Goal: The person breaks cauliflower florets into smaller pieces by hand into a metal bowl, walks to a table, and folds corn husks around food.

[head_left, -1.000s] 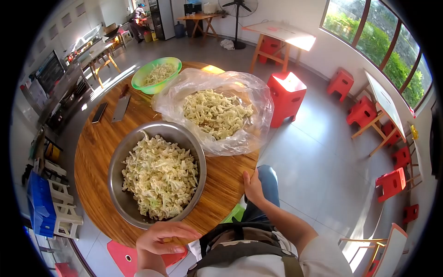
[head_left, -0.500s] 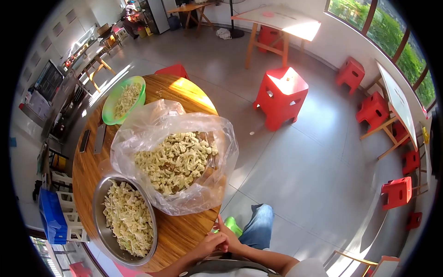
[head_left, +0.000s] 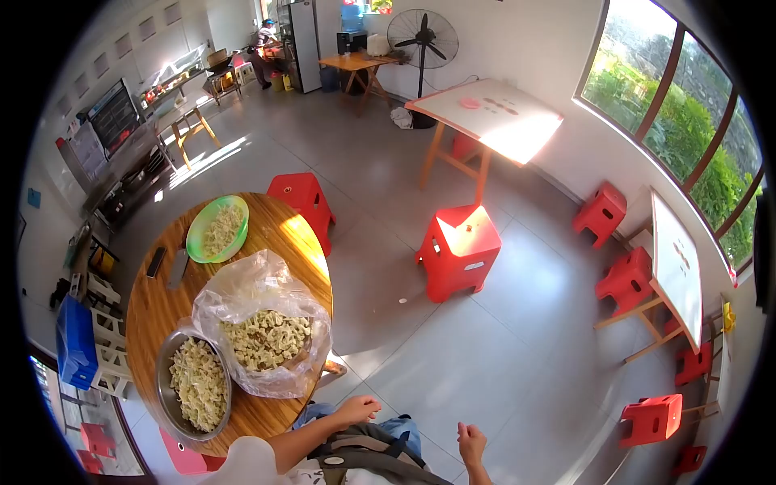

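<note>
My left hand (head_left: 358, 410) hangs in front of my body, just off the table's near right edge, with its fingers curled in and nothing showing in it. Further right, over the floor, my right hand (head_left: 471, 442) is loosely closed and also appears to hold nothing. On the round wooden table (head_left: 275, 412), a clear plastic bag (head_left: 259, 283) lies spread open around chopped cauliflower (head_left: 267, 338). Beside it stands a steel bowl (head_left: 167, 396) of cut cauliflower pieces. A green basin (head_left: 191, 241) with more pieces sits at the far side. Neither hand touches these things.
A cleaver (head_left: 178, 269) and a dark phone-like object (head_left: 156, 262) lie at the table's left. Red stools (head_left: 459, 252) stand on the floor ahead and right. Beyond are a white-topped table (head_left: 493, 117), a standing fan (head_left: 422, 40) and a person (head_left: 265, 52) far back.
My hands were together near the table's edge; now they are apart, the right one farther right. The view has tilted up and drawn back, so the table appears smaller and more of the room shows.
</note>
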Tool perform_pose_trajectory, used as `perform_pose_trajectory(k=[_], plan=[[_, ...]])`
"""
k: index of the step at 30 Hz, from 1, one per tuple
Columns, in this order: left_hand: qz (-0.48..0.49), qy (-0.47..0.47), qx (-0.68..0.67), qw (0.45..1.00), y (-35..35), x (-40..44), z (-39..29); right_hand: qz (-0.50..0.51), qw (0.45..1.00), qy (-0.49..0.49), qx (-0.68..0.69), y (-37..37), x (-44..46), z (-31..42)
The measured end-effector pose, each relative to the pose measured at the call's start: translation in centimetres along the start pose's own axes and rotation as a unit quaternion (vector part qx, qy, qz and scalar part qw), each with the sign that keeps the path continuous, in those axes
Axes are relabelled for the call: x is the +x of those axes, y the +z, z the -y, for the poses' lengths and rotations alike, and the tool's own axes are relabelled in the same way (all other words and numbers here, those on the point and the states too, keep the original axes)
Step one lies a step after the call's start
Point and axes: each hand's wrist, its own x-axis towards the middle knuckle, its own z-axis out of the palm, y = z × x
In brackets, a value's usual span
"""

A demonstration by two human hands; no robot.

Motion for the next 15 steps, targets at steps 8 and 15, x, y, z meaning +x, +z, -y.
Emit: perform_pose_trajectory(k=[8,15], plan=[[-0.027,0.022,-0.013,0.999,0.2,3.2,-4.7,0.143,0.978,-0.149,0.018,3.6,10.6,8.4],[-0.03,0.035,-0.094,0.994,-3.5,11.2,-11.1,0.299,0.946,-0.118,0.049,10.0,22.7,20.3]])
